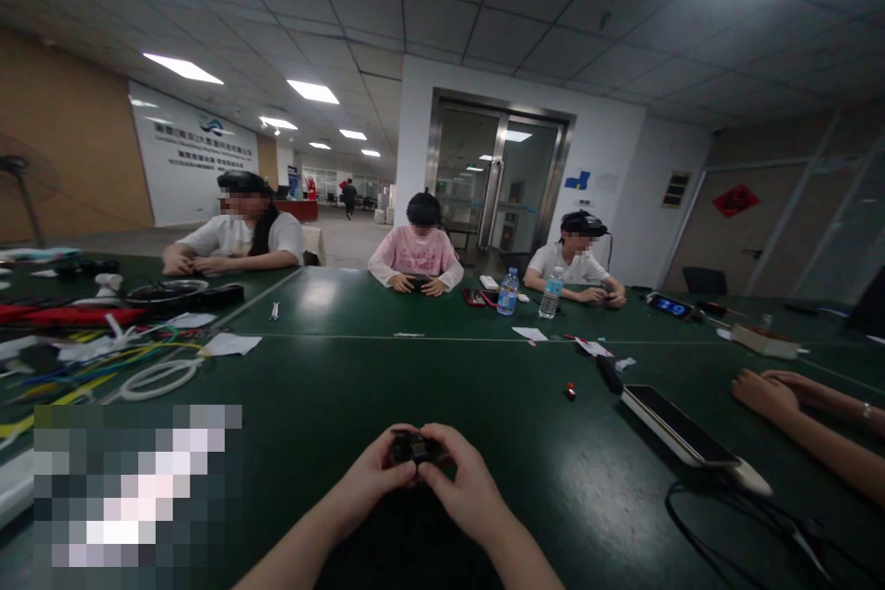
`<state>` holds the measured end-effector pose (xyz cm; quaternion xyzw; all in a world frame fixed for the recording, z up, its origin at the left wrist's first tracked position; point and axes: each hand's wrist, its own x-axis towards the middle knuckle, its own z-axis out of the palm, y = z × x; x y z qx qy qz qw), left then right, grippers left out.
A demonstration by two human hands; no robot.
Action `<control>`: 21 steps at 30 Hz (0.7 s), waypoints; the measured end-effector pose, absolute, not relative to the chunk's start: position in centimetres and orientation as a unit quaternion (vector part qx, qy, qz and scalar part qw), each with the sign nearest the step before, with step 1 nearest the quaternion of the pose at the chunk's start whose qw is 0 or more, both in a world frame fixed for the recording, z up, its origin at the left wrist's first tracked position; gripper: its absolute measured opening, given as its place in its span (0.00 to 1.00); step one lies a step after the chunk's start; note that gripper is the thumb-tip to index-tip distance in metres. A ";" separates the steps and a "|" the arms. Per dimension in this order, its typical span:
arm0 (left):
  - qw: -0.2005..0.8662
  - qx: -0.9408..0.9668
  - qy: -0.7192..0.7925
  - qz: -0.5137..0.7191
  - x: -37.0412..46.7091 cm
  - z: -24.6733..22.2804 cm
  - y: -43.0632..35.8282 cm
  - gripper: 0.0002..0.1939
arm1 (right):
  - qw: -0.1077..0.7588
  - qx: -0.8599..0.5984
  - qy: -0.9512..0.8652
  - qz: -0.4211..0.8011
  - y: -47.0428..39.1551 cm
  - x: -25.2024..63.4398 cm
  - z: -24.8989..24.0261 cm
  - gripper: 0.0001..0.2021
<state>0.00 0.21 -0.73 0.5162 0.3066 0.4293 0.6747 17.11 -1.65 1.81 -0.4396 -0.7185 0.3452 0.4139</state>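
Both of my hands are together low in the middle of the head view, just above the green table (332, 415). Between their fingertips they grip a small dark object (415, 448), boxy and too dim to name. My left hand (377, 472) has its thumb along the near side and its fingers curled behind the object. On the opposite side, my right hand (456, 475) pinches it in the same way. The two thumbs almost meet in front. Fingers cover much of the object's sides.
At left lie tangled cables (159, 378) and a small wrench (275, 312). A phone on a white box (681, 424), a black cable (747, 525) and a small red item (570, 391) are at right. Bottles (508, 291) stand farther back. Another person's hands (767, 396) rest at right; several people sit opposite.
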 end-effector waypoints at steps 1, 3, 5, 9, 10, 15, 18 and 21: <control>0.672 0.518 0.309 0.429 0.0 -0.7 0.2 0.23 | 0.412 -0.441 -0.720 0.343 -1.7 17.1 1.8 0.19; 0.670 0.517 0.312 0.432 0.0 -0.7 0.2 0.22 | 0.409 -0.445 -0.722 0.338 -1.7 17.1 1.8 0.17; 0.672 0.515 0.311 0.433 0.1 -0.8 0.2 0.22 | 0.408 -0.447 -0.723 0.334 -1.7 17.1 1.8 0.15; 0.672 0.521 0.311 0.425 0.1 -0.8 0.2 0.22 | 0.406 -0.451 -0.723 0.331 -1.5 17.1 1.7 0.13; 0.671 0.524 0.313 0.421 0.1 -0.7 0.2 0.22 | 0.406 -0.449 -0.724 0.331 -1.5 17.1 1.7 0.13; 0.671 0.530 0.311 0.415 0.0 -0.4 0.0 0.26 | 0.412 -0.443 -0.726 0.328 -1.5 17.1 1.7 0.11; 0.675 0.536 0.290 0.417 0.0 -0.3 0.0 0.23 | 0.405 -0.448 -0.727 0.326 -1.5 17.0 1.8 0.10; 0.679 0.537 0.282 0.414 0.0 -0.4 0.1 0.21 | 0.395 -0.455 -0.729 0.325 -1.7 16.9 1.9 0.10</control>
